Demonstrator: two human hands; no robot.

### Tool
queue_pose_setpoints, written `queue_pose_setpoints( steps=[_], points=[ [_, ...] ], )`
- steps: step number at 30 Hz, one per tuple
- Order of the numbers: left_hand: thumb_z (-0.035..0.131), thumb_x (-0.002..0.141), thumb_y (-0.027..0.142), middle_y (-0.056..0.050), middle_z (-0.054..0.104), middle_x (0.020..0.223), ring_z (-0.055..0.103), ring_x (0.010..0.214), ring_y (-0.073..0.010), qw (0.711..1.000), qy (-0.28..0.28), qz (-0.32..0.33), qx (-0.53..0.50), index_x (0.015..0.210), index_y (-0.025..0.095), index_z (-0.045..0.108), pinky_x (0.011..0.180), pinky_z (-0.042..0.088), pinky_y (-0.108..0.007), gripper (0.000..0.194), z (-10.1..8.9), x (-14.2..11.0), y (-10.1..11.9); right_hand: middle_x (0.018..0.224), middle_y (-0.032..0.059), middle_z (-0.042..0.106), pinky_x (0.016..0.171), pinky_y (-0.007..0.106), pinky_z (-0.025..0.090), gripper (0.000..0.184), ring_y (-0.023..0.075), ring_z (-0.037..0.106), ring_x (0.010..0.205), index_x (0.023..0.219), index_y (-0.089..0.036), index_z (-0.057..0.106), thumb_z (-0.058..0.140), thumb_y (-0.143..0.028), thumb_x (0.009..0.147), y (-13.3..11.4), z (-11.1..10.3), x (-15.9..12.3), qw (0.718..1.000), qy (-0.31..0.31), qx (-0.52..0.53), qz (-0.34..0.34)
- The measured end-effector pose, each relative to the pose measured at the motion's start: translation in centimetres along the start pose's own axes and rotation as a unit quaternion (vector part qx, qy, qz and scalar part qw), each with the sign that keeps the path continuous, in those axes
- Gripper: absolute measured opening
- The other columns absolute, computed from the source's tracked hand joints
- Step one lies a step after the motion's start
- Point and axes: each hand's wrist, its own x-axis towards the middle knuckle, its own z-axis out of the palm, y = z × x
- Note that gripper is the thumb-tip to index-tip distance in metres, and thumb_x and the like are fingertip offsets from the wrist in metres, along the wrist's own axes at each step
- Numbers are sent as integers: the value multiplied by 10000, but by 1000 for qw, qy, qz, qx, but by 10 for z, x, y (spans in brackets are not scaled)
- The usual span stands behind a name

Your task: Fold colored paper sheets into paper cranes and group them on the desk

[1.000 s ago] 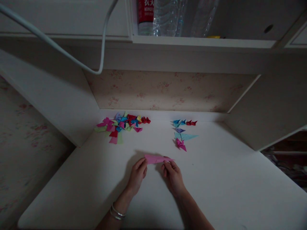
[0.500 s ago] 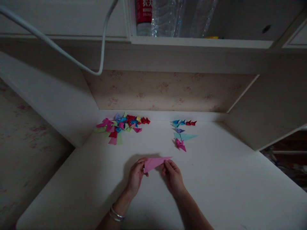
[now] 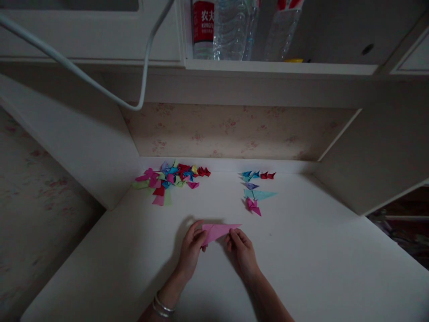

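Note:
A folded pink paper [image 3: 217, 231], long and tapering to a point on the right, is held just above the white desk between my two hands. My left hand [image 3: 191, 246] grips its wide left end, thumb on the front face and some fingers behind it. Near the narrow right end, my right hand [image 3: 241, 250] pinches the lower edge between thumb and fingertips. Beyond my right hand lie a magenta folded paper piece [image 3: 253, 206] and a flat light-blue folded paper [image 3: 260, 194].
A heap of colourful folded papers [image 3: 170, 175] lies at the back left of the desk [image 3: 301, 259]. Small blue and red folded pieces [image 3: 267, 175] line the back right. Overhead, a shelf holds plastic bottles [image 3: 230, 31], and a white cable-like arm [image 3: 83, 77] hangs at upper left.
The pink paper has turned so its broad face shows, and its left end hangs lower. My left thumb has moved onto the front of it. The right hand keeps its pinch.

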Motion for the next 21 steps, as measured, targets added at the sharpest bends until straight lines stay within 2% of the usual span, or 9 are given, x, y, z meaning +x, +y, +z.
queue_pose_setpoints(
  steps=[3,6,14,21],
  points=[
    [680,741,413,-14,632,760,482,558,-88,1000,-1,10,17,1005,167,585,494,338,-202,373,1,0,0,611,-21,594,478,230,294,308,79,423,477,657,-178,598,698,-454,748,-2,1,-1,1000,0,0,1],
    [651,768,421,-4,621,726,445,532,-76,999,-10,24,32,952,163,606,491,322,-200,320,0,0,-2,612,-21,595,484,232,293,308,79,423,478,664,-176,604,696,-456,751,-2,1,0,1000,1,-5,-1],
    [656,763,439,21,552,655,421,519,-75,998,-11,25,48,907,149,638,482,311,-200,324,0,0,0,613,-16,599,484,235,303,305,81,425,478,659,-175,609,696,-453,749,2,-1,1,1000,8,-9,-5],
    [663,730,486,21,555,651,405,495,-71,999,4,18,47,884,156,646,469,301,-200,364,2,0,1,624,-5,610,480,235,320,309,86,435,483,671,-173,621,684,-463,754,3,-2,1,1000,4,-21,-11]
  ],
)
